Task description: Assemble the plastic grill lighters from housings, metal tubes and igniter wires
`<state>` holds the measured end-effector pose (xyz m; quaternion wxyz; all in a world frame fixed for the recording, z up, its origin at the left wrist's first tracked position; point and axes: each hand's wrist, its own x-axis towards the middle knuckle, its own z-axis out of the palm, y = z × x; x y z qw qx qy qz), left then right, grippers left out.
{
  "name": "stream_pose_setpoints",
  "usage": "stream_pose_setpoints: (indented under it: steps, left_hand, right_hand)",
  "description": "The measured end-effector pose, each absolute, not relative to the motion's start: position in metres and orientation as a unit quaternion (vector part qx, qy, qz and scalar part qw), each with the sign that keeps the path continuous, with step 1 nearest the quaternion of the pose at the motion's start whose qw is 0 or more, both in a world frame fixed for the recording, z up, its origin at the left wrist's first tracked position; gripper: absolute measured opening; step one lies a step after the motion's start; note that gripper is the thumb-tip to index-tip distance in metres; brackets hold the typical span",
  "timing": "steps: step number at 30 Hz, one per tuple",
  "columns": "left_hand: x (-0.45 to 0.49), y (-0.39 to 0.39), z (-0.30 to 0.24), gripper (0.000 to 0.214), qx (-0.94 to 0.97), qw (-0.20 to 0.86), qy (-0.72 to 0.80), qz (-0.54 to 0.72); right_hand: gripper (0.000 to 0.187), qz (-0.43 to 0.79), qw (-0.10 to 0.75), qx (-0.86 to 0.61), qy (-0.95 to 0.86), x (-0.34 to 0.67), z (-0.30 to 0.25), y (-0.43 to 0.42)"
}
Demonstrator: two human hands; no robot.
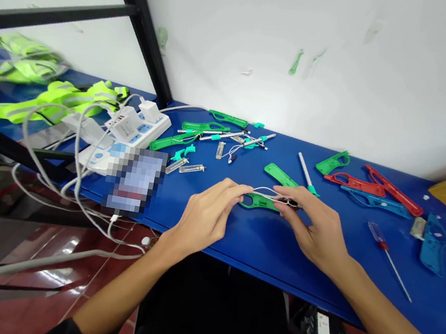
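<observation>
Noted white wall (240, 20), marked with small green patches (296, 62), behind blue surface (247, 246). Recorded black frame (146, 38) at left, slanted in view, with crossbar (60, 15). Saw red tiled floor (25, 308) below, glossy, carrying bright light reflections (60, 278).

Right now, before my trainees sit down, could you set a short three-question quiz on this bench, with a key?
1. What colour is the plastic piece on the table between the left hand and the right hand? A) red B) blue C) green
2. True or false: the screwdriver lies nearer the right hand than the left hand.
3. Fill in: from the wearer's view, the power strip lies to the ____ of both hands.

Key: 1 C; 2 true; 3 left.
</observation>
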<state>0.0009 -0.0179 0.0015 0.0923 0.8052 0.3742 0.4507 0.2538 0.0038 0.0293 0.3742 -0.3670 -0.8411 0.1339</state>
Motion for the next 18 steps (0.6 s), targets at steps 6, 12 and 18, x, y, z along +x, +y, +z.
stream_pose_setpoints:
  steps: [6,12,18]
  left_hand:
    - [0.001,-0.018,0.002,0.035,0.808,0.095,0.369,0.449]
    - [0.002,-0.018,0.002,0.035,0.816,0.097,0.357,0.445]
    - [0.002,-0.019,0.003,0.04,0.827,0.108,0.341,0.433]
  right_hand:
    - [0.028,0.165,0.381,-0.359,-0.836,0.254,0.032,0.002]
    - [0.017,0.312,0.38,-0.397,-0.775,0.251,0.036,0.003]
    - [0.017,0.39,0.372,-0.396,-0.744,0.254,0.041,0.005]
